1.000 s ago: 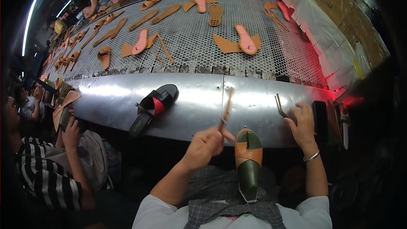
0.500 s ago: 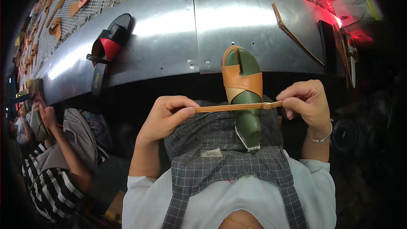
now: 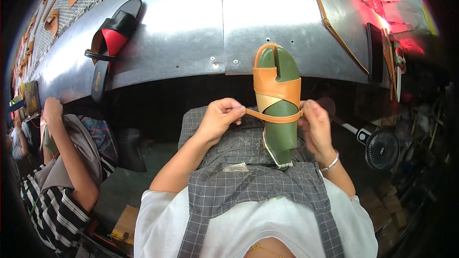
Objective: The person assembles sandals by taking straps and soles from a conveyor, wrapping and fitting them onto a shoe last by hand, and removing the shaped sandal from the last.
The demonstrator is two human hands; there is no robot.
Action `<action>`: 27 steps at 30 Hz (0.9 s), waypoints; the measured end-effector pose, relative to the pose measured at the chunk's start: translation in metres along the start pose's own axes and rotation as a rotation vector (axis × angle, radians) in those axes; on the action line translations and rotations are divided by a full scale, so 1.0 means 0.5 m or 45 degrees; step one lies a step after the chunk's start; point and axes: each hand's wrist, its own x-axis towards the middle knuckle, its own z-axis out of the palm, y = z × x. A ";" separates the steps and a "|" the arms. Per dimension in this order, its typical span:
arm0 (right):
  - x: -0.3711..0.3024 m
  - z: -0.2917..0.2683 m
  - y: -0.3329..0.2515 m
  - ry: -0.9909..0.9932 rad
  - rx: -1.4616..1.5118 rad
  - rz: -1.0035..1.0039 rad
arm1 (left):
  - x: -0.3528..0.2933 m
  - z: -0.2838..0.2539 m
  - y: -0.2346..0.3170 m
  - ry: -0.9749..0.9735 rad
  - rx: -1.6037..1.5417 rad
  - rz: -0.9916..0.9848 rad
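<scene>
A green shoe last [image 3: 282, 136] rests toe-away on my lap, its toe end near the metal bench edge. Over its front sits a sandal upper [image 3: 278, 86] of tan and paler leather bands. My left hand [image 3: 221, 119] pinches one end of a thin tan strap [image 3: 275, 118]. The strap curves across the last just behind the upper. At the last's right side, my right hand [image 3: 315, 126] has its fingers closed round the strap's other end. The buckle is hidden there.
A black and red sandal [image 3: 112, 43] lies on the metal bench [image 3: 177, 28]. Another buckled strap [image 3: 337, 33] and a dark phone-like slab [image 3: 375, 50] are at its right. A small fan [image 3: 381, 149] stands beyond my right arm. A co-worker's arm [image 3: 71, 157] shows at left.
The strap was held straight and taut above the last. Now it bends around the last, and both hands have moved inward, the right one down against its side.
</scene>
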 end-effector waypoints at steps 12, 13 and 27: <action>0.022 0.064 0.041 -0.471 0.829 0.406 | -0.029 0.113 0.093 -0.203 0.314 0.340; 0.037 0.081 0.044 -0.812 1.467 0.474 | -0.051 0.130 0.113 -0.253 0.405 0.430; 0.041 0.062 0.062 -0.870 1.394 0.418 | -0.064 0.198 0.138 -0.314 0.809 0.798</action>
